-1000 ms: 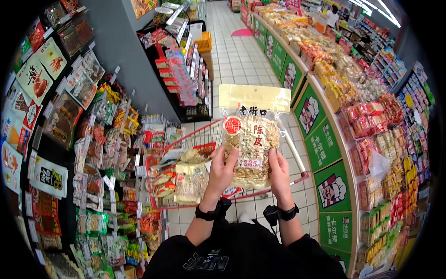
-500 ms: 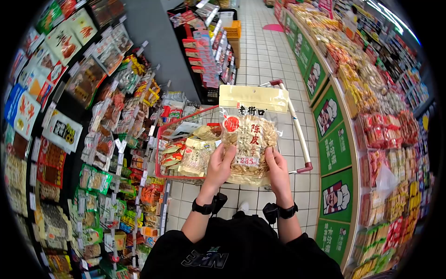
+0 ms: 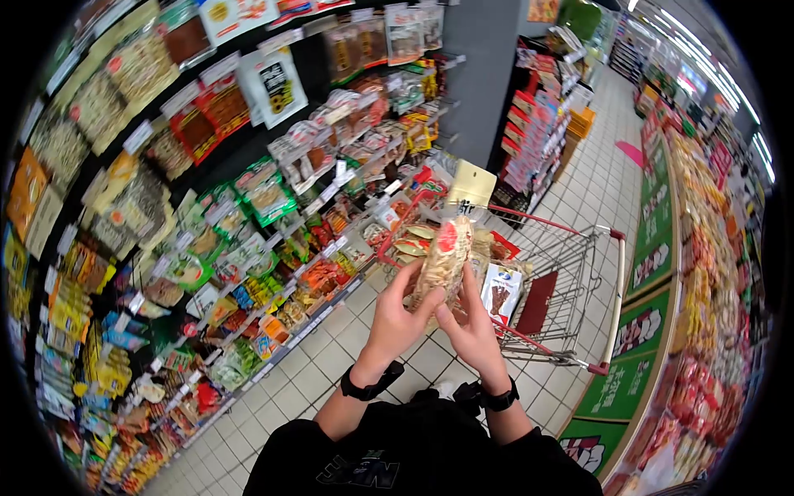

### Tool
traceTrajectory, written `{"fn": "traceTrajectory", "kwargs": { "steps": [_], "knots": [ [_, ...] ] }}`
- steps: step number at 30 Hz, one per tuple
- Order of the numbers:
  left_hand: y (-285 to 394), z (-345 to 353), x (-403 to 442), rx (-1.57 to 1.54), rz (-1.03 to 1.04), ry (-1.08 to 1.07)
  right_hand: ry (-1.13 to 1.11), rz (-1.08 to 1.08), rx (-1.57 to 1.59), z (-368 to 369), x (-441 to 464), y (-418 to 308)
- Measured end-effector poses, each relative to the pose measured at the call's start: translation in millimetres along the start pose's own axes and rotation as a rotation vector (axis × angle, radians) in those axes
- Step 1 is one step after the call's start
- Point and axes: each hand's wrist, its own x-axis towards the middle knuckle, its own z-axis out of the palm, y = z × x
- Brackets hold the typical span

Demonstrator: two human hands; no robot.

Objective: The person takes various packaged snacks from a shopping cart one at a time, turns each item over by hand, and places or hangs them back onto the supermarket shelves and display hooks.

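Between my hands is a clear bag of what look like peanuts in their shells, with a cream top flap and a red round mark. It is tilted and bulges into a narrow shape toward me. My left hand is closed around its left side, near the lower end. My right hand grips the right side, with both thumbs close together at the bottom. Behind and below the bag, a wire shopping cart with red edges holds several packets, among them a white packet.
Shelves of hanging snack packets line the left side. A grey pillar and a rack of packets stand ahead. On the right runs a display counter with green panels, stacked with bagged goods. White floor tiles lie between.
My view has swung left, so the shelves fill more of it and the cart appears further right. The bag has turned from facing me flat to narrow and tilted, and my hands have come closer together.
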Motion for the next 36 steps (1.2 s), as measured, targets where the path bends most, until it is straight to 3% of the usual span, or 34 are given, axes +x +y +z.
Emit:
{"fn": "traceTrajectory", "kwargs": {
  "steps": [2, 4, 6, 10, 16, 18, 24, 26, 28, 29, 36],
  "knots": [
    [16, -23, -22, 0.411, 0.285, -0.011, -0.051, -0.001, 0.273, 30, -4, 2],
    [23, -43, -44, 0.514, 0.311, 0.019, -0.079, -0.039, 0.288, 55, -13, -2],
    [38, -58, -65, 0.794, 0.389, 0.013, -0.083, 0.281, 0.338, 76, -22, -16],
    [57, -84, -106, 0.834, 0.427, 0.017, -0.078, 0.198, 0.647, 108, -36, -19],
    [64, -138, -145, 0.790, 0.466, 0.050, -0.131, 0.162, 0.688, 146, -54, -24],
    [62, -154, -157, 0.759, 0.457, 0.079, -0.110, 0.272, 0.664, 157, -64, -21],
    [80, -195, -190, 0.639, 0.445, 0.490, -0.391, 0.204, 0.823, 178, -76, -37],
    [80, -205, -200, 0.635, 0.431, 0.522, -0.441, 0.186, 0.877, 184, -77, -38],
    [80, -211, -211, 0.178, 0.259, 0.378, -0.507, 0.194, 0.921, 193, -77, -37],
    [86, -214, -219, 0.172, 0.163, 0.350, -0.541, 0.197, 0.932, 197, -78, -39],
    [84, -226, -254, 0.096, 0.151, 0.374, -0.664, 0.215, 0.945, 216, -87, -47]
  ]
}}
